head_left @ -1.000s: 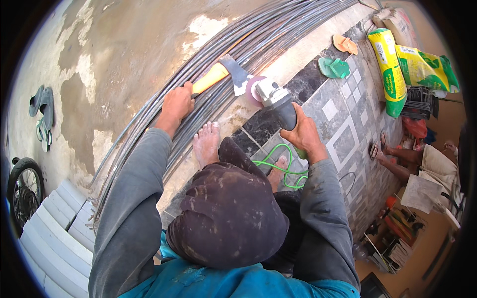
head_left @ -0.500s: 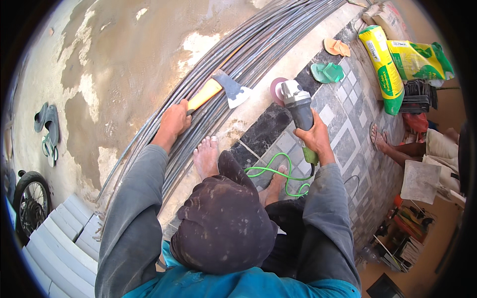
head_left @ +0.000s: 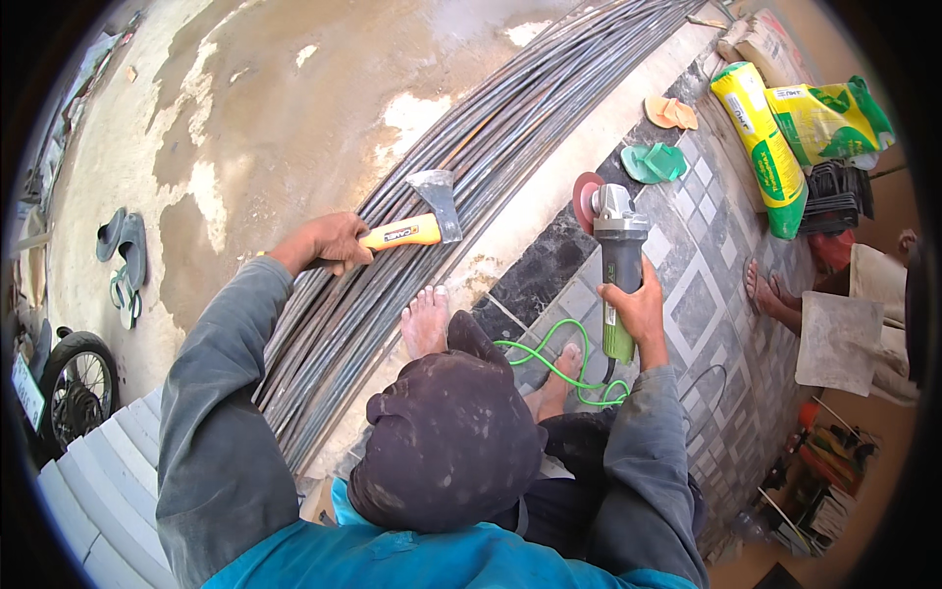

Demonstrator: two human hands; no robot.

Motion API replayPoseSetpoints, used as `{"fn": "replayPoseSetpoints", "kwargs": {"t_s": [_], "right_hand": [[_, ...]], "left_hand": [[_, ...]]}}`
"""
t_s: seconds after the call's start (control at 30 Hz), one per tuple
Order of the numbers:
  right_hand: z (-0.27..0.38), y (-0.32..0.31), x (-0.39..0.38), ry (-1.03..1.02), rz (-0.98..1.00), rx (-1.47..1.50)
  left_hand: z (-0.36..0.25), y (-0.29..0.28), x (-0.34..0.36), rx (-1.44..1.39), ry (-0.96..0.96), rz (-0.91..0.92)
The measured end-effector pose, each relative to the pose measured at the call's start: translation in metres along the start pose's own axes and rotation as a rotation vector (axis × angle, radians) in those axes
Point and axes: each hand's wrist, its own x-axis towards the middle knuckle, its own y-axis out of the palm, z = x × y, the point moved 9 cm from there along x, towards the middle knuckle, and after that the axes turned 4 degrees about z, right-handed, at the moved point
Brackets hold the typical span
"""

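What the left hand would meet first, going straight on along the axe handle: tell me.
With the axe leading, the left hand would probably meet the grinder disc first, though depth between them is unclear.

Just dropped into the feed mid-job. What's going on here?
The person's left hand grips a hatchet by its yellow handle, its blade over a bundle of metal rods. The right hand holds an angle grinder above the tiled floor. The grinder's disc is apart from the blade; I can't tell whether it is spinning.
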Motion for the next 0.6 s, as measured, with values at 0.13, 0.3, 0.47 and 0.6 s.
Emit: {"fn": "replayPoseSetpoints", "kwargs": {"t_s": [0.13, 0.3, 0.47, 0.6], "right_hand": [[-0.002, 0.006, -0.001, 0.021, 0.041, 0.005], [-0.008, 0.018, -0.004, 0.035, 0.076, 0.044], [-0.009, 0.027, -0.007, 0.036, 0.082, 0.009], [-0.004, 0.030, -0.012, -0.017, 0.081, -0.034]], "left_hand": [[-0.021, -0.051, 0.006, 0.782, 0.104, -0.419], [-0.004, -0.061, -0.019, 0.373, 0.175, -1.404], [0.051, -0.051, 0.047, -0.701, -0.381, -1.272], [0.032, -0.070, 0.072, -0.718, -0.329, -1.350]]}}
